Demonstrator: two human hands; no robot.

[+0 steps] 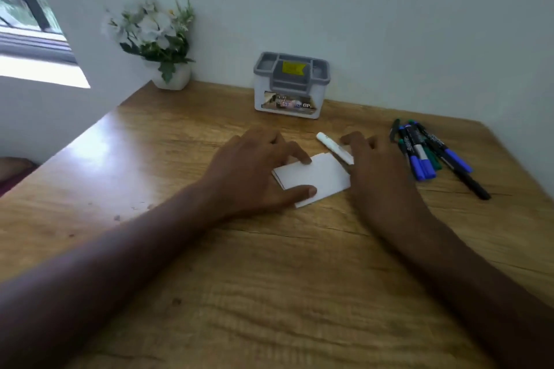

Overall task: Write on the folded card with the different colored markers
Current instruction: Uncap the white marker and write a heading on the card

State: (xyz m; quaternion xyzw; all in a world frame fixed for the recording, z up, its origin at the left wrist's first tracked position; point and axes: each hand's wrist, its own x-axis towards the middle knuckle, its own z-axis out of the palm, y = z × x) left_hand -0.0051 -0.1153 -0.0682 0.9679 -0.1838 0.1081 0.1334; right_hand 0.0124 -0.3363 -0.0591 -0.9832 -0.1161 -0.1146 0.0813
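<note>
A: Surface?

B: Wooden table (269, 278), strong grain, set into a wall corner, glare on its left side.

A: On it?

B: White folded card (317, 177) near the middle. White marker (334, 147) just behind the card, lying at a slant. Bunch of markers (425, 153) at right, blue, green and black, bunched and overlapping. Storage box (290, 85) with a grey lid at the back wall. White flower pot (172, 78) in the far left corner.

Two bare forearms, left hand (254, 171), right hand (380, 171), no sleeves visible
</note>
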